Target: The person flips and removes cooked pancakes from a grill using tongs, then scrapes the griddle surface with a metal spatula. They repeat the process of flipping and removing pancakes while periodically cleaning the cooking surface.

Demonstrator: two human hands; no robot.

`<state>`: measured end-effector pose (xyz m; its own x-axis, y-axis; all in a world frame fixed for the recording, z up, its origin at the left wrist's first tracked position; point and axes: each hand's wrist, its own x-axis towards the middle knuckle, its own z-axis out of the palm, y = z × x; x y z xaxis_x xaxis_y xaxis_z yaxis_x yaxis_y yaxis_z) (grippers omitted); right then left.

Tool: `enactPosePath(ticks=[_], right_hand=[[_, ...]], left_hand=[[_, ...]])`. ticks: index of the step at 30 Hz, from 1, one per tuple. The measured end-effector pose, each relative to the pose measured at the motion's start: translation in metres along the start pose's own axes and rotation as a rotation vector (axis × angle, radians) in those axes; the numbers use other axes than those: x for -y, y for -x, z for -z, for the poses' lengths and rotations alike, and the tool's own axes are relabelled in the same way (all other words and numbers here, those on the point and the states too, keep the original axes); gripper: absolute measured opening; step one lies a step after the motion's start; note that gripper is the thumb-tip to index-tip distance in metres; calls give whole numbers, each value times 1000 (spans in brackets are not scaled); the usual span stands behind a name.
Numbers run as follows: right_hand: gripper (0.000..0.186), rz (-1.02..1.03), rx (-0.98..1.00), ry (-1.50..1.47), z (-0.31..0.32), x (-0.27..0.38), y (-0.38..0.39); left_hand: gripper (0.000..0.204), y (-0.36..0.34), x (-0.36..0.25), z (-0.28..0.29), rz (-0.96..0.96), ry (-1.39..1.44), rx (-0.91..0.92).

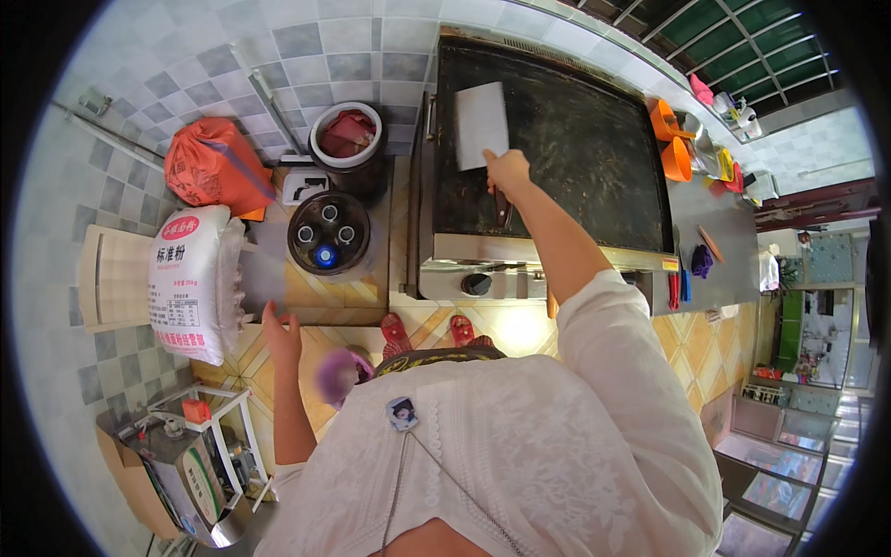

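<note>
cleaver firm in right hand, well apart from half-curled, empty left hand

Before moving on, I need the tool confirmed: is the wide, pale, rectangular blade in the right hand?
In: the right hand curls round the dark handle of the blade, its end showing beyond.

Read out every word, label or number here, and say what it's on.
I don't copy printed wording; it stands here:
White sack: large red and black characters; small chart unreadable.
Orange bag: dark characters, too blurred.
Griddle, front corner: label too small.
Green-and-white container: print too small.
</note>
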<state>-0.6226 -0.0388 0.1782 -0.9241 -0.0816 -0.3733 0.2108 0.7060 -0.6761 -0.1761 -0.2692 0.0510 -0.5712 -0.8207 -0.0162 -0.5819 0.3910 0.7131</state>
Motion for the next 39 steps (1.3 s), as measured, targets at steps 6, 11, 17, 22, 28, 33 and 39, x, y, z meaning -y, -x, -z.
enactPosePath(ticks=[6, 11, 17, 22, 28, 33, 39], right_hand=[[40, -19, -68, -14, -26, 1, 31], [42, -113, -71, -7, 2, 0, 31], [43, 0, -24, 69, -16, 3, 51], [47, -130, -144, -10, 28, -21, 29], [50, 18, -67, 171, 4, -22, 48], [47, -109, -173, 106, 60, -46, 20], [50, 17, -12, 89, 0, -14, 46]], left_hand=[[54, -17, 27, 6, 28, -40, 31], [52, -27, 11, 10, 31, 23, 51], [51, -35, 19, 8, 28, 1, 51], [51, -47, 13, 8, -2, -13, 35], [51, -54, 5, -6, -72, -11, 81], [50, -62, -2, -2, -15, -43, 69], [49, -73, -10, -18, -103, -50, 142]])
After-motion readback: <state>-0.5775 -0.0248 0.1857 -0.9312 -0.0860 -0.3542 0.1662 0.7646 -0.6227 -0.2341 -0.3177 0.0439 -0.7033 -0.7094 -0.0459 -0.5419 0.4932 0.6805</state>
